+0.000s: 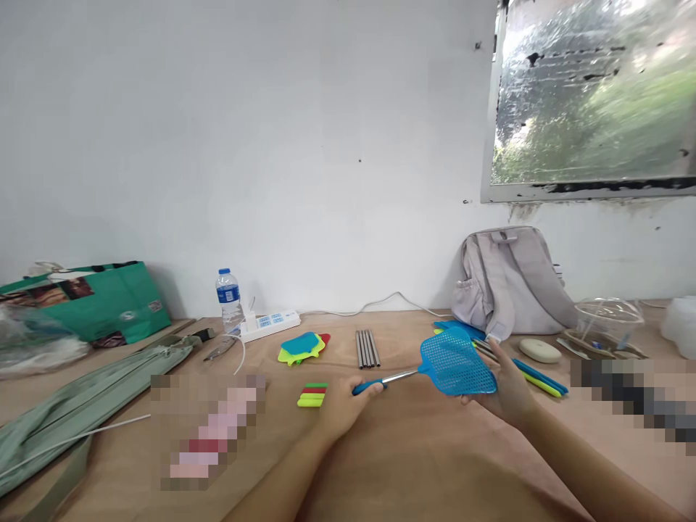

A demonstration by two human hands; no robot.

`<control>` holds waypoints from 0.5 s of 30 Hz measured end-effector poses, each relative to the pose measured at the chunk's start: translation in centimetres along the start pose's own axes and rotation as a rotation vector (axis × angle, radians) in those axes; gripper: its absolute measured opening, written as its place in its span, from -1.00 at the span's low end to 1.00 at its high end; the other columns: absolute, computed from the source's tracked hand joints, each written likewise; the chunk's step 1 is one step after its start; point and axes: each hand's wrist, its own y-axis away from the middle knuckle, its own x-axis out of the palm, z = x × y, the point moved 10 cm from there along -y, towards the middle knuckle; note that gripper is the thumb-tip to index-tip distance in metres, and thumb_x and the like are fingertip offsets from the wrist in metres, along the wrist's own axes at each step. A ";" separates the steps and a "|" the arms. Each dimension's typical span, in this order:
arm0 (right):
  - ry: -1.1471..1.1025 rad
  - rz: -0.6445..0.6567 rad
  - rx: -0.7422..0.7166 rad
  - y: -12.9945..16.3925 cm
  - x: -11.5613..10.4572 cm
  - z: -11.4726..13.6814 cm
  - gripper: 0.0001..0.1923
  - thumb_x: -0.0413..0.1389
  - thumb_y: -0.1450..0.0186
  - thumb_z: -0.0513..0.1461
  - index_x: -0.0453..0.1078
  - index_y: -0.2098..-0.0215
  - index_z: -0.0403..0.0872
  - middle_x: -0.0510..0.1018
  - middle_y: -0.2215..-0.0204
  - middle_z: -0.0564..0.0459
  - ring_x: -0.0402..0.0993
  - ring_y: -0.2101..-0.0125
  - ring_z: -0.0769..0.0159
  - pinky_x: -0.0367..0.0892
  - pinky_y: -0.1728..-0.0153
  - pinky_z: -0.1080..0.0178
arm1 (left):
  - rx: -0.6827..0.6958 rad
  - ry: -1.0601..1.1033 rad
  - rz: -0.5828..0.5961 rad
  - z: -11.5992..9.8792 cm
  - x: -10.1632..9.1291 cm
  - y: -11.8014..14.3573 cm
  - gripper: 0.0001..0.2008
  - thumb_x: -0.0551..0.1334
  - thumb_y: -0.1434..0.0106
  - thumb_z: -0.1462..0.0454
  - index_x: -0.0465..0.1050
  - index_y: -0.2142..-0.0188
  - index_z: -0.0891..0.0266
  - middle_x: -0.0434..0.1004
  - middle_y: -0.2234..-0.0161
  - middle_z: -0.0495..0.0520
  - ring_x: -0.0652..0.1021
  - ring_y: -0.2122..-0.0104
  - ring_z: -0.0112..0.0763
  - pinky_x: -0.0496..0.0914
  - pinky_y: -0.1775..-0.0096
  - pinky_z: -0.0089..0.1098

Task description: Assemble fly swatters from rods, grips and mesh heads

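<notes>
Left hand [342,401] grips the fly swatter [454,364] handle; right hand [503,388] cups its head.

Blue mesh swatter [455,362] (blue handle), green bag [109,301], grey backpack [511,279].

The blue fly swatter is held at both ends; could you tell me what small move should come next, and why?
Probably push the two ends gently together. The left hand grips the blue handle, the right hand holds the blue fly swatter by its mesh head, and a thin metal shaft shows extended between them, apparently telescopic.
</notes>
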 end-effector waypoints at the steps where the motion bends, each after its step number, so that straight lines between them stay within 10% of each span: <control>1: -0.042 0.008 -0.006 -0.3 -0.3 -0.2 -0.43 -0.19 -0.13 0.17 0.39 0.31 -0.07 0.53 0.45 -0.06 0.46 0.51 0.25 0.34 0.56 0.24 | -0.032 0.109 -0.022 0.4 -0.1 0.0 -0.53 0.05 -0.09 -0.05 0.01 0.69 0.24 -0.05 0.67 -0.14 0.12 0.60 -0.55 -0.05 0.53 -0.45; 8: 0.060 -0.170 -0.062 -1.9 -2.3 -4.1 -0.75 0.08 -0.10 -0.04 0.38 0.36 -0.03 0.46 0.57 0.08 0.33 0.68 0.41 0.25 0.65 0.33 | -0.180 0.969 0.059 0.0 3.6 1.1 -0.57 0.01 -0.08 -0.13 0.04 0.50 0.20 -0.06 0.63 -0.20 0.00 0.69 -0.64 -0.07 0.61 -0.50; 15: 0.318 0.167 -0.258 -0.9 9.0 -4.6 -0.66 0.10 -0.09 0.00 0.36 0.23 0.03 0.49 0.33 0.07 0.41 0.31 0.24 0.31 0.24 0.15 | -0.094 0.874 0.356 -2.7 6.8 3.0 -0.56 0.02 -0.12 -0.08 0.14 0.19 0.21 0.10 0.55 -0.15 0.17 0.61 -0.61 0.06 0.55 -0.51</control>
